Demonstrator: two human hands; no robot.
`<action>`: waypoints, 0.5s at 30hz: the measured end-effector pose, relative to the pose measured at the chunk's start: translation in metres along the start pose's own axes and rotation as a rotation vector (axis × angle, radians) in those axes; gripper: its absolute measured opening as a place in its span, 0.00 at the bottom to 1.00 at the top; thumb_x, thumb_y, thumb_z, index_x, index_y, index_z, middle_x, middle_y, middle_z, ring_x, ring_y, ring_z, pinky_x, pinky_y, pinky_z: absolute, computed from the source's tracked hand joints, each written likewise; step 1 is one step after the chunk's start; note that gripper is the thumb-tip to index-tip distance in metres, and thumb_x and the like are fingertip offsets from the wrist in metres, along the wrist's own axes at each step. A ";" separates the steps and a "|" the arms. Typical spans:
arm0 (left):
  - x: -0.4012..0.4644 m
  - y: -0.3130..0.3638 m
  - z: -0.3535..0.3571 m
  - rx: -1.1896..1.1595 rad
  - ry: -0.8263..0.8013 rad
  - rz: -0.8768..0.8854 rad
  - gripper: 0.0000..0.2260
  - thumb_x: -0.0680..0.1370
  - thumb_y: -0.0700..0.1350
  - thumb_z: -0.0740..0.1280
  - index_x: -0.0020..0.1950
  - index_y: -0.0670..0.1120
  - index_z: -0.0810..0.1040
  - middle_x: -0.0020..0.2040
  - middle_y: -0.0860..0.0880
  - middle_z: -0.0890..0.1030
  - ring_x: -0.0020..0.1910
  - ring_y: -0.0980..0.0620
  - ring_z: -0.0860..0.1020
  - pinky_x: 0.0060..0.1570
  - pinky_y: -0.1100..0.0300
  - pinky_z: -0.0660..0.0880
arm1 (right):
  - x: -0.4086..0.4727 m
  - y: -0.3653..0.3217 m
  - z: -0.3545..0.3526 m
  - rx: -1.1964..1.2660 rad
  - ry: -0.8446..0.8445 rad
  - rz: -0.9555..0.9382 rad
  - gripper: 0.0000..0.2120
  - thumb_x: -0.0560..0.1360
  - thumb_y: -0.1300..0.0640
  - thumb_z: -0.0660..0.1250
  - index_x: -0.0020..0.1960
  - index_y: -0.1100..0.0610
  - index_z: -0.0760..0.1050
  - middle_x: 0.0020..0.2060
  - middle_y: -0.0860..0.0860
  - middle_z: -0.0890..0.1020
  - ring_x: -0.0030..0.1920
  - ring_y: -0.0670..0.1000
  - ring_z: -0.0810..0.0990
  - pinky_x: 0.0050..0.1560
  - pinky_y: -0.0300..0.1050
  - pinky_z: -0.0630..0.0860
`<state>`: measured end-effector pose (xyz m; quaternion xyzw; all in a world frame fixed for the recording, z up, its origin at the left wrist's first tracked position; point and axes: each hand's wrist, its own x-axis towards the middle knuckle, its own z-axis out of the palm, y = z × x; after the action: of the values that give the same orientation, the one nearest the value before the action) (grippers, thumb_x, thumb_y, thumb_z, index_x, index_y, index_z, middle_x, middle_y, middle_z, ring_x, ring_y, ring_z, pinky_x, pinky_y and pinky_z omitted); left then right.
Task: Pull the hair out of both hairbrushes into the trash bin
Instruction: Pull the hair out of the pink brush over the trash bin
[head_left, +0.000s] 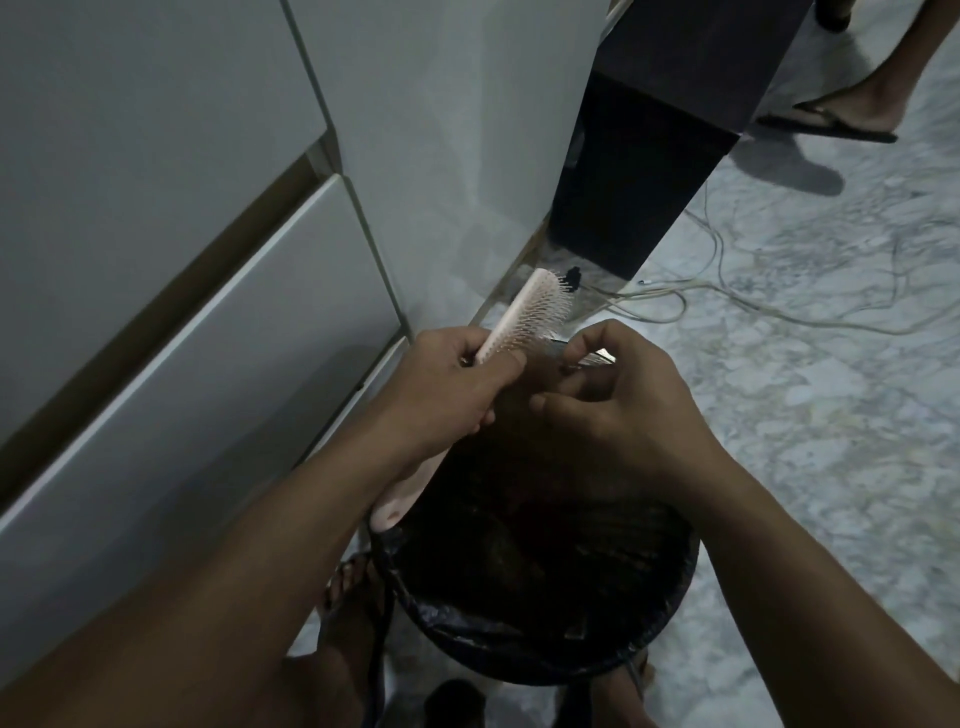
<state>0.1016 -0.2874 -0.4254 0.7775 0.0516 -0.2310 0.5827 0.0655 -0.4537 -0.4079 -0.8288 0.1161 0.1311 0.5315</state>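
Observation:
My left hand (457, 379) grips a pale pink hairbrush (540, 306) by the neck. Its bristled head points up and away, bristles facing right, and the handle end (392, 512) sticks out below my wrist over the bin's rim. My right hand (618, 410) is just right of the bristles with its fingertips pinched together. A thin dark strand of hair (558, 343) seems to run from the bristles to those fingers. The round trash bin (670, 613) with a black liner stands directly under both hands, its inside dark. No second hairbrush shows.
White drawer fronts (182, 312) fill the left side. A dark furniture panel (639, 171) stands behind the bin. Loose cables (727, 301) trail over the marble floor. Another person's sandalled foot (841, 114) is at the top right. My own sandalled foot (353, 587) is by the bin.

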 end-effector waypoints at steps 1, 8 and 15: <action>0.000 0.001 -0.001 0.003 0.028 0.007 0.06 0.77 0.47 0.68 0.48 0.47 0.83 0.26 0.51 0.76 0.24 0.55 0.73 0.25 0.60 0.70 | 0.000 -0.001 -0.001 0.010 -0.028 0.001 0.18 0.67 0.62 0.78 0.50 0.54 0.72 0.32 0.54 0.85 0.30 0.46 0.82 0.32 0.39 0.76; 0.005 0.002 -0.012 -0.053 0.121 -0.021 0.13 0.77 0.48 0.70 0.57 0.43 0.82 0.31 0.51 0.79 0.25 0.57 0.74 0.27 0.63 0.73 | -0.001 -0.001 -0.005 -0.179 -0.187 -0.038 0.19 0.68 0.59 0.77 0.57 0.49 0.79 0.34 0.49 0.84 0.34 0.44 0.83 0.33 0.31 0.76; 0.002 0.009 -0.007 -0.073 -0.006 -0.113 0.09 0.75 0.36 0.64 0.50 0.36 0.82 0.32 0.43 0.78 0.27 0.51 0.77 0.29 0.59 0.74 | 0.002 0.003 -0.004 -0.177 -0.141 -0.049 0.13 0.68 0.60 0.74 0.51 0.49 0.83 0.43 0.49 0.87 0.44 0.48 0.85 0.49 0.52 0.82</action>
<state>0.1084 -0.2846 -0.4165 0.7509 0.1020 -0.2639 0.5968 0.0664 -0.4583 -0.4096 -0.8636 0.0462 0.1860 0.4662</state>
